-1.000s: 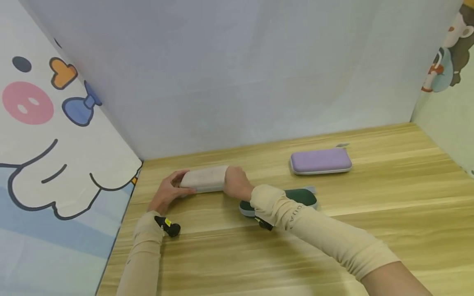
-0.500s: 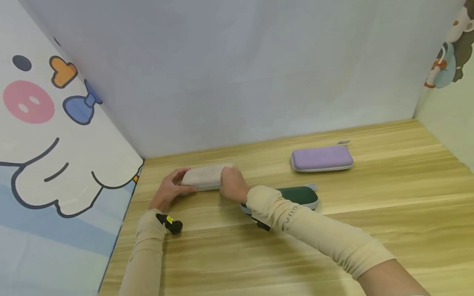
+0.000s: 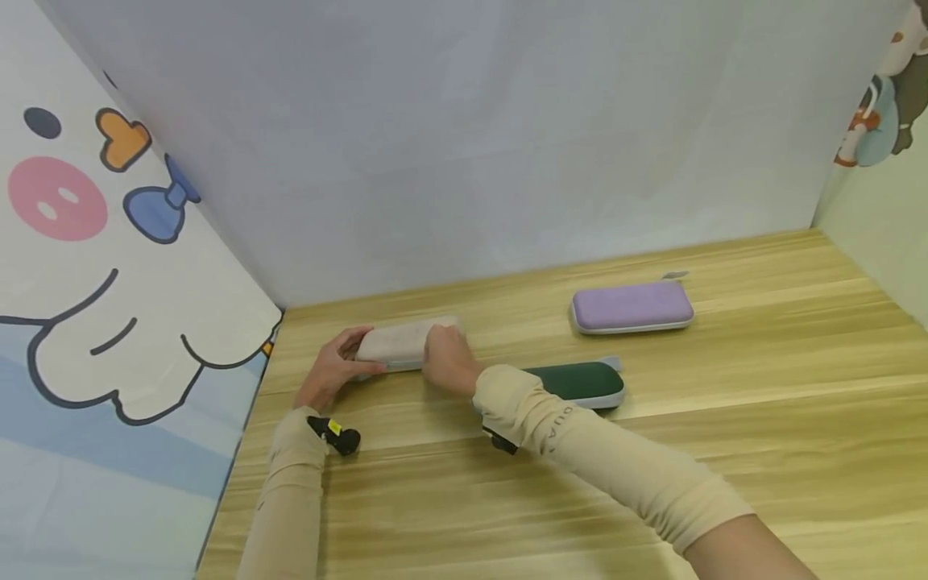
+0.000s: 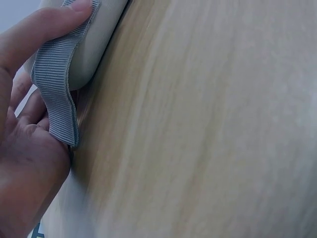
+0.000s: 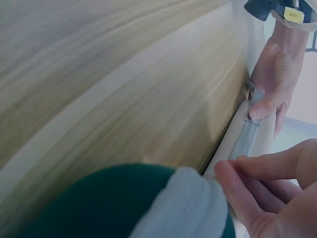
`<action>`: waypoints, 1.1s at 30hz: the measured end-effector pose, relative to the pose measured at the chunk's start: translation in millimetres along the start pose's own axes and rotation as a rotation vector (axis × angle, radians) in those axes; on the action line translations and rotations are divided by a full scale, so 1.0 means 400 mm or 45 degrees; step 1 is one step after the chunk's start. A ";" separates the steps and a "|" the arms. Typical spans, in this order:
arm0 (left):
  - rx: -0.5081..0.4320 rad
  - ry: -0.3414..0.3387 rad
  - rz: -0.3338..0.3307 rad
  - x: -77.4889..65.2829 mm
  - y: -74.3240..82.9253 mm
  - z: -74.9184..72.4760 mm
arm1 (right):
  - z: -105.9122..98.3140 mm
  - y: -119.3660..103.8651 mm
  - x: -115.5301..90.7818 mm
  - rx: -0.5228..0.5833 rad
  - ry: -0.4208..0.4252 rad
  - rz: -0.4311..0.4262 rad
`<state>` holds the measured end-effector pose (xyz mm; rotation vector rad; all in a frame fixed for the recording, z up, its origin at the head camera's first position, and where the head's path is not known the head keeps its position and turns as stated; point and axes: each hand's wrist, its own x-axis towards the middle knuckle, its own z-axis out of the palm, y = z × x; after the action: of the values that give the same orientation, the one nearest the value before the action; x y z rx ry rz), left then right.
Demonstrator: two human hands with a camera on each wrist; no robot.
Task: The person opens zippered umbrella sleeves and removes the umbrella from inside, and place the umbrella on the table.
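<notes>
Your left hand [image 3: 329, 377] gripping the rounded beige case [image 3: 397, 346] by its ribbed grey ribbon loop [image 4: 57, 84], your right hand [image 3: 445, 361] apparently pinching its zipper side, smooth wood-grain table [image 3: 725, 419].

Left hand [image 3: 329, 372] gripping left end of beige zip case [image 3: 399, 345] on wooden desk [image 3: 725, 419], right hand [image 3: 448, 362] gripping its right end, dark green case [image 3: 580, 383] just beside right forearm, purple case [image 3: 632, 306] well apart toward rear wall.
</notes>
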<state>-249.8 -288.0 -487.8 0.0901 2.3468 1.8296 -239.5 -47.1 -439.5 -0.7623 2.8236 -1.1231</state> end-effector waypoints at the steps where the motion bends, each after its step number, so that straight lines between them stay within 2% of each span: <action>1: 0.002 0.005 -0.004 -0.001 0.000 0.000 | 0.003 -0.001 0.001 0.003 -0.014 0.000; 5: 0.009 0.017 -0.021 0.000 -0.001 0.002 | 0.004 -0.022 0.000 -0.008 -0.054 0.051; 11: 0.004 0.003 -0.034 0.005 0.004 0.007 | 0.022 -0.038 0.007 -0.078 -0.053 0.095; 18: -0.044 -0.007 -0.062 0.009 0.009 0.004 | 0.034 -0.049 0.013 -0.096 -0.023 0.073; 22: -0.034 0.009 -0.069 0.008 0.010 0.000 | 0.045 -0.053 0.015 -0.100 -0.005 0.059; 29: -0.004 0.045 -0.041 0.006 0.006 0.003 | 0.064 -0.067 0.023 -0.111 -0.005 0.025; 33: -0.008 0.049 -0.024 0.004 0.001 0.001 | 0.083 -0.076 0.032 -0.199 -0.042 0.002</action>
<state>-251.5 -287.2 -487.8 0.0324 2.3587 1.8464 -231.3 -93.1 -442.2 -0.7792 2.9099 -0.8882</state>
